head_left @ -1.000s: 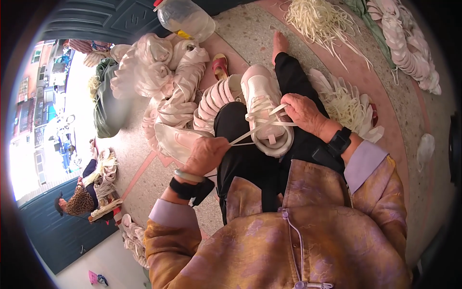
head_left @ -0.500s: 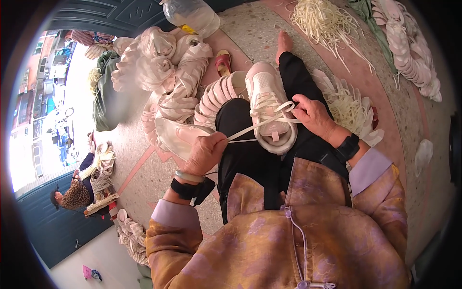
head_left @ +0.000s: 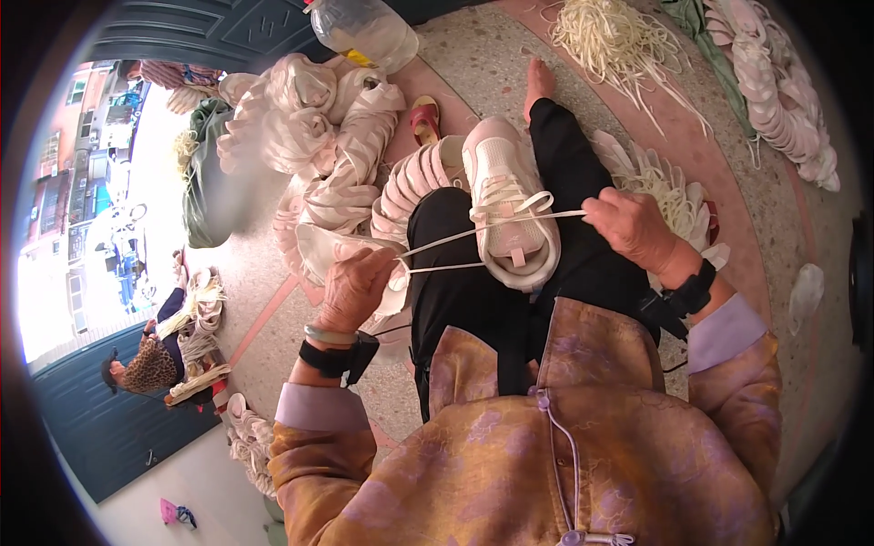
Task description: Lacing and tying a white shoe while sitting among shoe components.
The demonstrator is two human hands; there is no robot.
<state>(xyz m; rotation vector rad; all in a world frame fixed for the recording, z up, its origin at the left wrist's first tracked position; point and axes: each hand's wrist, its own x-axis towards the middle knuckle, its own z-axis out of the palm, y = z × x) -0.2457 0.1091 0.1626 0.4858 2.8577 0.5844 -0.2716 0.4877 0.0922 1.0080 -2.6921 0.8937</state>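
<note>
A pale pink-white sneaker upper (head_left: 496, 159) rests on my lap between my dark-trousered thighs, its toe pointing away from me. No sole shows from here. Cream lace crosses its eyelets, with a small loop at the right of the tongue. Out to the left, my left hand (head_left: 357, 289) is closed, pinching the shoelace (head_left: 451, 240), which stretches over the upper in two strands. Off to the right, my right hand (head_left: 635, 229) is also closed and grips the lace's other side. The upper strand is taut between both hands.
Stacked shoe uppers (head_left: 341, 173) lie on the floor at left, beside a clear plastic jug (head_left: 364, 35). Loose laces form a pile (head_left: 614, 41) at the far right. More uppers with laces (head_left: 660, 187) lie by my right leg. Another person (head_left: 157, 364) sits at far left.
Both hands have moved apart, the left to the left and the right to the right. The lace is pulled out wider, and the crossing at the tongue has tightened into a smaller loop.
</note>
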